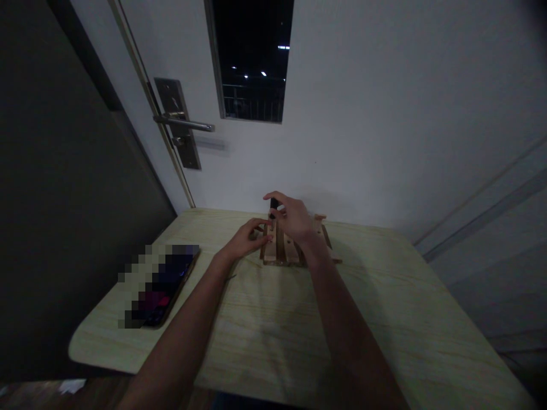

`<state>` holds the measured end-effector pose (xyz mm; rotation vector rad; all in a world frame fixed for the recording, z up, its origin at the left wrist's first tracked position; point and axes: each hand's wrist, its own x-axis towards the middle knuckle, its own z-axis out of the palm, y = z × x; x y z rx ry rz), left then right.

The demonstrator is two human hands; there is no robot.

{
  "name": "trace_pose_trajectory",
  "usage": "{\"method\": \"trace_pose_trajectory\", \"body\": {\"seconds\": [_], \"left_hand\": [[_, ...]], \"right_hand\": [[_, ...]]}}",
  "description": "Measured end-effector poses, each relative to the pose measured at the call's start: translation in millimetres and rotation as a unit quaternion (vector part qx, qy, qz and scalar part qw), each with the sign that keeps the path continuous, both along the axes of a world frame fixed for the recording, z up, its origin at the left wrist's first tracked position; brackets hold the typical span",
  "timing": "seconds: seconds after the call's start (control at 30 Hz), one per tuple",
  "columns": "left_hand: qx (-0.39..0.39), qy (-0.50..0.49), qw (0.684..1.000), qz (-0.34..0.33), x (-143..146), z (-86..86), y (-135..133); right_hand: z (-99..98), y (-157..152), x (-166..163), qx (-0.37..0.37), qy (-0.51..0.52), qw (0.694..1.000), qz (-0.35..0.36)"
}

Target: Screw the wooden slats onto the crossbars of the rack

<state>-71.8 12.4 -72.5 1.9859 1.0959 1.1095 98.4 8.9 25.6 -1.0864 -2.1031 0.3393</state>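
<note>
Slatted wooden piece [292, 253] near far edge of the table [384, 307], close to white door [252, 159]; room to its right and front, phone [173, 285] well off left. Tabletop pale, wood-grained, corner rounded near left. Right hand's [294, 219] grip closed on dark cylindrical handle [273, 207], upright over a slat. Left hand [245, 239] at piece's left edge; its grip, cannot tell.
</note>
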Motion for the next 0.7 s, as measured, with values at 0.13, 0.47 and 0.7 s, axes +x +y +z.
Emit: {"method": "trace_pose_trajectory", "body": {"seconds": [0.13, 0.47, 0.7], "left_hand": [[-0.003, 0.008, 1.0, 0.001, 0.5, 2.3, -1.7], [0.0, 0.003, 1.0, -0.002, -0.8, -1.0, -0.1], [-0.005, -0.006, 1.0, -0.009, 0.0, 1.7, -1.8]], "right_hand": [[0.5, 1.6, -0.3, -0.008, 0.008, 0.999, -0.038], [3.2, -0.5, 0.6, -0.035, 0.013, 0.999, -0.01], [1.3, 1.7, 0.1, -0.007, 0.004, 1.0, 0.0]]}}
